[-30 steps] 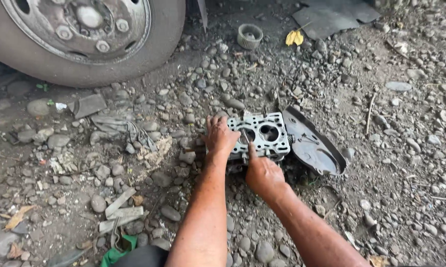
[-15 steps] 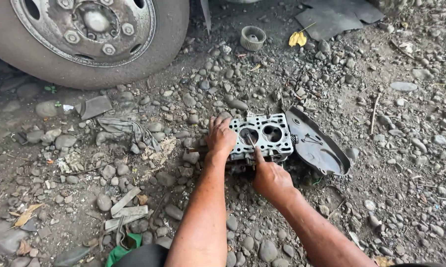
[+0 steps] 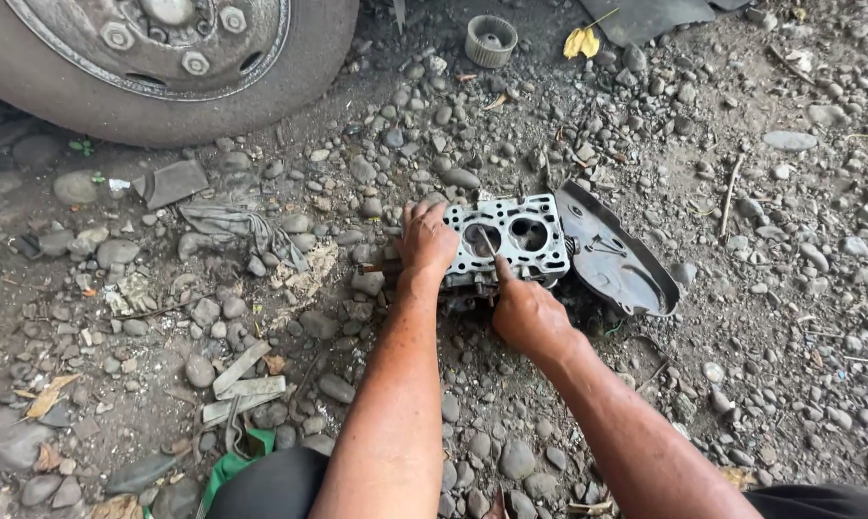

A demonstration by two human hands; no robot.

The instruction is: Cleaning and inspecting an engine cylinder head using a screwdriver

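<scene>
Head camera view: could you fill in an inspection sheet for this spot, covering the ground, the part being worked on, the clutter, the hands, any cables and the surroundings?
Surface: bare ground of dirt, gravel and small stones.
Job's things: grey metal engine part with two round bores, lying flat; a thin tool points into the left bore.
Clutter: dark cover plate beside the part, dirty rag, flat wood scraps, ribbed round cap, yellow leaf.
Grippers: left hand rests on the part's left edge; right hand holds the tool.
Cables: nothing seen.
Surroundings: vehicle wheel with bolted hub, top left.
</scene>
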